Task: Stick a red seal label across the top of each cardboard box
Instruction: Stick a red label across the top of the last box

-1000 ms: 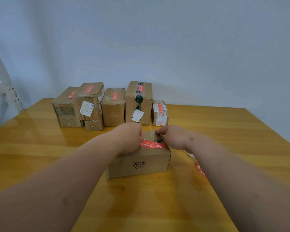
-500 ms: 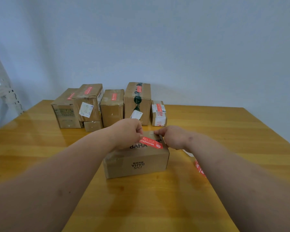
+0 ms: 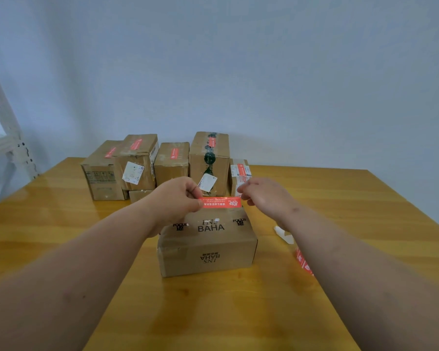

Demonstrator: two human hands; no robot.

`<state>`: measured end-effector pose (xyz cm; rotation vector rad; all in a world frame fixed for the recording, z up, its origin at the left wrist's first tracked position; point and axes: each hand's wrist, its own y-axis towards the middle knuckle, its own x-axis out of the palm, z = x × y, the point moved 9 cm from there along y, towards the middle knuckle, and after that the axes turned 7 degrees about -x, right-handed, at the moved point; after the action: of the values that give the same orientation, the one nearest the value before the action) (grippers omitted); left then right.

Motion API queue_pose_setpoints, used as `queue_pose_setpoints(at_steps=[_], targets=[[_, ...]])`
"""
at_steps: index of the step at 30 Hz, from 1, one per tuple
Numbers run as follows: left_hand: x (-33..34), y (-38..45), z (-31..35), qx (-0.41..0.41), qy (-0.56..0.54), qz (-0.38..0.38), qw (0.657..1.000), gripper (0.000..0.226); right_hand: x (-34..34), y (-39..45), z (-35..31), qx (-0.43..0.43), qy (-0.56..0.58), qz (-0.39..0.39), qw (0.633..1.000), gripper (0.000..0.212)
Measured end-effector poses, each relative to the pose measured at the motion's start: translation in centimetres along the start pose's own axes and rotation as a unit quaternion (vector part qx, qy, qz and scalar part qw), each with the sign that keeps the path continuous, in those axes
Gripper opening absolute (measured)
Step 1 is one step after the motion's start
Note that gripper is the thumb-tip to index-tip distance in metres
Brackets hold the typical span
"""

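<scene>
A brown cardboard box printed "INS BAHA" stands on the wooden table in front of me. Above its far top edge, a red seal label is stretched level between my hands. My left hand pinches the label's left end. My right hand pinches its right end with the fingertips. The label hangs slightly above the box top and does not visibly touch it.
Several cardboard boxes with red labels on top stand in a row at the table's far side. A white backing strip and more red labels lie right of the box, partly hidden by my right forearm. A white metal rack stands at left.
Both hands have lifted the red label off the box top and raised it toward the far edge, pulling it level. The box top's print now shows.
</scene>
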<state>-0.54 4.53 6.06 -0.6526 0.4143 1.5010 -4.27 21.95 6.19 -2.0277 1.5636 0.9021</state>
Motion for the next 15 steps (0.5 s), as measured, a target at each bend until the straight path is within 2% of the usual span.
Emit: queue_pose_setpoints(at_steps=[3, 5, 9, 15], targets=[[-0.1, -0.3, 0.3, 0.010, 0.032, 0.006, 0.999, 0.004, 0.7, -0.5, -1.1, -0.008, 0.075, -0.023, 0.997, 0.059], [-0.1, -0.5, 0.4, 0.012, 0.059, 0.011, 0.998, 0.003, 1.3, -0.9, -1.8, -0.027, 0.067, -0.037, 0.997, 0.066], [-0.4, -0.8, 0.5, 0.017, 0.080, 0.018, 0.996, 0.003, 1.8, -0.5, -1.7, -0.050, 0.020, -0.029, 0.998, 0.025], [-1.1, -1.2, 0.0, 0.010, 0.055, 0.014, 0.998, 0.004, 1.8, -0.7, -1.8, -0.052, 0.100, -0.012, 0.993, 0.004]])
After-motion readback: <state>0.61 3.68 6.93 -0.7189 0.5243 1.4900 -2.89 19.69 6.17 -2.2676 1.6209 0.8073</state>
